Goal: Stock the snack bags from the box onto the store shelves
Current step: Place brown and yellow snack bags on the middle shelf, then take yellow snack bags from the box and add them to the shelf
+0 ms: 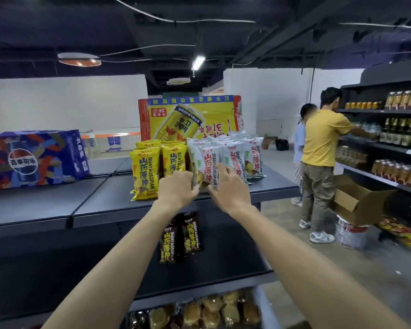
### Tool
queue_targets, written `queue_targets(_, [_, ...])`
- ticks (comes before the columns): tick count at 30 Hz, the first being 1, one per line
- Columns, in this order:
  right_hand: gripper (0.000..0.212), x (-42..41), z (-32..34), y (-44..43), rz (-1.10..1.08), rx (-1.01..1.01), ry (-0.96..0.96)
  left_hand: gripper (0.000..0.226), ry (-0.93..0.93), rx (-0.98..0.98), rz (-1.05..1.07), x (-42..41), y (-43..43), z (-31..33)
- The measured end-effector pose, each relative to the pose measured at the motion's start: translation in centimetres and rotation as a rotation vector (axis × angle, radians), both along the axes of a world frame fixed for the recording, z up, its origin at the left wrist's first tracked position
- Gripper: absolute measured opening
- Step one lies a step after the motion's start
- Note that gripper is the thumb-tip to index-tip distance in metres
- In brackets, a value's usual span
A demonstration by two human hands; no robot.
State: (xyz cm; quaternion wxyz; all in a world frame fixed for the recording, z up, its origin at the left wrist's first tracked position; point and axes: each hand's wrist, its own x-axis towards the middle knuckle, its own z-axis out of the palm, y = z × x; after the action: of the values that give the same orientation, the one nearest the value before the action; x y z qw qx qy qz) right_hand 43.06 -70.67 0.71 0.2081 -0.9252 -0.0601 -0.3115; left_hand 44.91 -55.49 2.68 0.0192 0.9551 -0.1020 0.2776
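Observation:
Both my arms reach forward to the top shelf [271,184]. My left hand [177,188] and my right hand [230,186] press on either side of a white snack bag [205,162] with red lettering, the front one of a row of white bags [244,150]. Left of them stand several yellow snack bags [145,174], upright. Two dark brown bags [180,236] of the same brand stand on the shelf below. The box the bags come from is not visible.
A blue Pepsi carton [31,157] lies on the top shelf at left. A yellow Red Bull carton [190,117] stands behind the bags. At right, two persons [318,148] work at a drinks shelf, an open cardboard box [358,198] beside them. Bagged pastries [199,312] fill the bottom shelf.

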Motion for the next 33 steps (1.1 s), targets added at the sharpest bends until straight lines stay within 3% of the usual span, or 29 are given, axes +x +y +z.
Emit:
queue_targets(7, [0.049, -3.3, -4.3, -8.8, -0.026, 0.026, 0.107, 0.02, 0.089, 0.039, -0.154, -1.6, -9.3, -4.2])
queue_targets(13, [0.023, -4.8, -9.8, -15.2, -0.106, 0.008, 0.249, 0.017, 0.2, 0.136, -0.279, -2.2, -15.2, -8.5])
queue_targets(17, [0.013, -5.6, -13.4, -18.2, -0.141, -0.014, 0.458, 0.019, 0.295, 0.16, -0.339, -2.1, -18.3, -13.2])
queue_targets(25, [0.021, -7.2, -24.4, -21.8, -0.229, -0.071, 0.808, 0.013, 0.598, 0.294, -0.458, -2.6, -23.1, -27.2])
queue_targets(33, [0.029, -6.9, -33.8, -23.7, -0.299, -0.01, 1.058, 0.029, 0.863, 0.172, -0.525, -1.1, -25.3, -37.5])
